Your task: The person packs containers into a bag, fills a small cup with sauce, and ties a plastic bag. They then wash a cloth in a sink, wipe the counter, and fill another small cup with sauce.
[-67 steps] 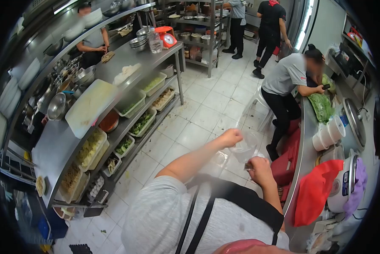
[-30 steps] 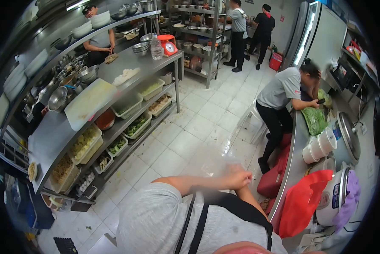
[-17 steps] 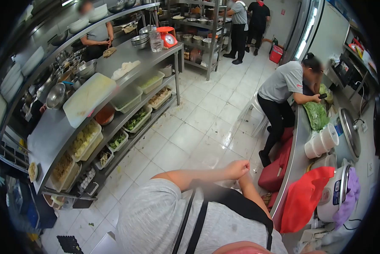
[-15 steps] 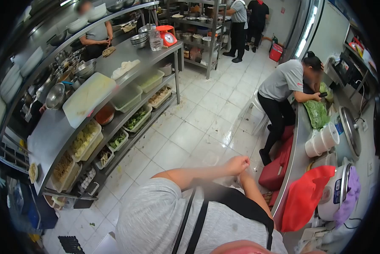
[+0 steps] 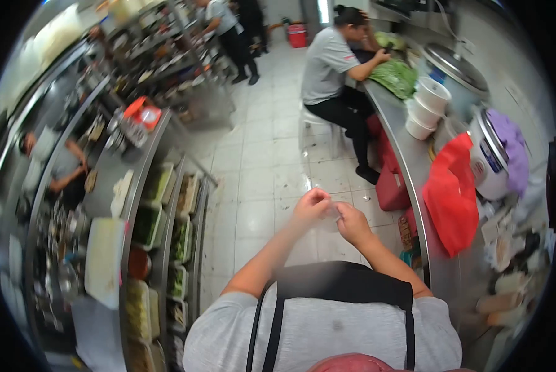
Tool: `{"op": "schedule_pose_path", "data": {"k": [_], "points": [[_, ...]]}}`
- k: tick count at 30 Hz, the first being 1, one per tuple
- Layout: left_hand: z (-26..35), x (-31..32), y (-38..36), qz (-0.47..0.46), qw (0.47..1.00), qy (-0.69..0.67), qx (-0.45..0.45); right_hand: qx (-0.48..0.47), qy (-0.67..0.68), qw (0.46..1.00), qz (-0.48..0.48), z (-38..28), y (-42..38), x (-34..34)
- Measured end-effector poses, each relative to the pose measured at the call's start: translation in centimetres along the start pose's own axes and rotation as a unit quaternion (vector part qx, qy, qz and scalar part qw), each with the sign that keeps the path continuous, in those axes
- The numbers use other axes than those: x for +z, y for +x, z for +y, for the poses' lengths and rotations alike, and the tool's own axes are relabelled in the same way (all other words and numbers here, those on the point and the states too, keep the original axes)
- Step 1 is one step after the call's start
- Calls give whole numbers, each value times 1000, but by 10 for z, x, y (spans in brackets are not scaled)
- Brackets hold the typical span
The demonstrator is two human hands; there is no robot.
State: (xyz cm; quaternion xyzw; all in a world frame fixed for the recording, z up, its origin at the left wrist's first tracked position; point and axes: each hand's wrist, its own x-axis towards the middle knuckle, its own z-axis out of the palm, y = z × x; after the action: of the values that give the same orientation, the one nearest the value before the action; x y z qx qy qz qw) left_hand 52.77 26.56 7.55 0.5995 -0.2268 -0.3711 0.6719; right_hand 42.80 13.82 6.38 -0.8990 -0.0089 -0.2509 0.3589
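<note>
My left hand and my right hand are raised in front of my chest, close together above the tiled floor. Both have their fingers pinched. A small, thin, see-through piece that looks like clear plastic stretches between the fingertips; its exact kind is too blurred to make out. Below my hands is the black apron over my grey shirt.
On the left, a steel counter carries a cutting board and a red scale, with food tubs on shelves below. At right, a counter holds white buckets, a red cloth and a rice cooker. A co-worker sits there.
My view has swung to the right. My hands, earlier overlapping with the left over the right, are now side by side and slightly apart, with the see-through piece visible between them.
</note>
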Motion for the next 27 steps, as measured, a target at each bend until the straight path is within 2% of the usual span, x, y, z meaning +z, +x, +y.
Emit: {"op": "schedule_pose_path", "data": {"k": [1,3,6,7,10,12,14,16,17,18,19,20,21,23,24,26,27], "points": [[3,-12,-4,-9,992,106,61,-12,-16,1000,-11,-7,4,-9],[10,-33,-6,-26,934,300,194,-54,-46,997,-22,-21,12,-25],[4,-39,7,-223,911,290,188,-85,-45,995,-32,-44,18,-32],[0,-16,7,-172,907,308,231,-101,-69,992,-26,-49,19,-31],[-20,14,16,-377,910,136,109,-130,-122,984,-17,-60,23,-31],[-35,37,16,-511,859,17,-1,-116,-135,984,-5,-59,26,-48],[-35,64,8,-561,825,51,-45,-65,-138,986,70,-48,22,-60],[-10,74,3,-517,836,154,-105,-1,-180,979,98,-33,15,-77],[-10,75,5,-484,834,179,-194,43,-189,974,116,-31,9,-87],[-18,79,11,-490,832,177,-191,56,-207,966,141,-30,0,-98],[-21,95,5,-459,854,148,-194,69,-259,945,189,-21,-8,-105],[-23,108,2,-412,881,118,-202,53,-316,926,202,-32,-20,-120],[-31,123,7,-423,878,115,-193,26,-360,910,205,-42,-26,-130],[-33,123,10,-411,889,103,-174,-24,-412,906,91,-57,-42,-118],[-32,127,14,-429,879,146,-147,-52,-430,901,31,-61,-52,-115],[-24,138,27,-460,852,233,-96,105,-396,904,-122,-44,-85,-118],[-15,144,34,-526,822,198,-95,217,-373,884,-180,-37,-95,-125]]}}
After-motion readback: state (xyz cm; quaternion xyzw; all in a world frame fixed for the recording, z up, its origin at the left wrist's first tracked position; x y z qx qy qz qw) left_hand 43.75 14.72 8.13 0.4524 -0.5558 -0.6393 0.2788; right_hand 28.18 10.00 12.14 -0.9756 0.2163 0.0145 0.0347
